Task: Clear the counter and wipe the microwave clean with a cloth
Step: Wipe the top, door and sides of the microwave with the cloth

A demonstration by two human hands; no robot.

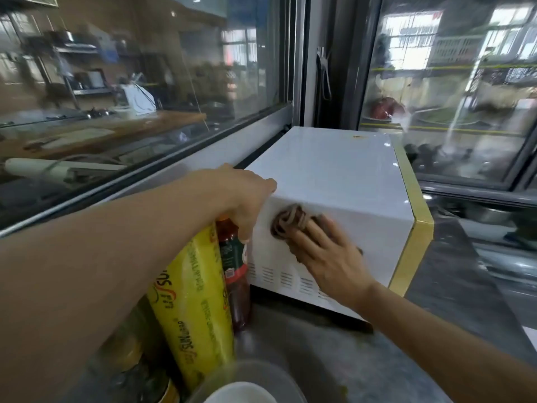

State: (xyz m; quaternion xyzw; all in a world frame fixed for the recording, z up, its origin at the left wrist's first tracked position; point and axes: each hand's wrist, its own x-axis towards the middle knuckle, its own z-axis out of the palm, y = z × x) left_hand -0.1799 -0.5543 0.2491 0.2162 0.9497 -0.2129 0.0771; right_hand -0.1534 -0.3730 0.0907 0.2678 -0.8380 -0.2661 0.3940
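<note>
A white microwave (334, 170) with a yellow front trim stands on the counter, its vented side panel turned toward me. My right hand (328, 260) presses a brown cloth (290, 221) flat against that side panel with straight fingers. My left hand (247, 196) grips the near top corner of the microwave, thumb hanging down over the side panel. A small yellow-brown spot (356, 137) marks the far part of the microwave's top.
A yellow roll of wrap (194, 309) and a red sauce bottle (235, 274) stand against the microwave's left side under my left arm. Jars (128, 353) and a clear bowl (247, 382) sit near me. Glass windows close off the left and back. The grey counter (334, 353) continues right.
</note>
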